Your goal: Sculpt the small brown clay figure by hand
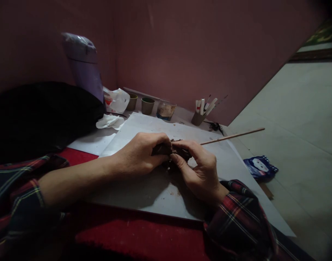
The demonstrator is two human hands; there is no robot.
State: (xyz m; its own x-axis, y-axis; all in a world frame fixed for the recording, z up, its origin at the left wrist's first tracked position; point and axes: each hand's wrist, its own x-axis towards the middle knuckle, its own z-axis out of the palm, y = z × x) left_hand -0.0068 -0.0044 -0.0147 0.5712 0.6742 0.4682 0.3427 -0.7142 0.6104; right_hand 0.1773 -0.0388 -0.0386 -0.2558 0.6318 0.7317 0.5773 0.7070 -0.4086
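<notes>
Between my two hands is a lump of dark brown clay [162, 149], held just above a white sheet [155, 194]. My left hand [142, 152] pinches its left side, thumb below and fingers curled over the top. The thumb and forefinger of my right hand [197, 165] press on its right side, near the middle. Much of the lump is hidden by my fingers. Beyond the right hand a thin wooden stick [233, 136] points out to the right; its near end is hidden. Small brown crumbs lie on the sheet under my hands.
Along the wall stand two small cups [147, 106], a glass [166, 110] with cloudy contents and a pen cup [198, 118]. Crumpled tissue [110, 122], a purple container [85, 69] and a black bag [43, 116] are left. A blue packet [260, 168] lies right, on the floor.
</notes>
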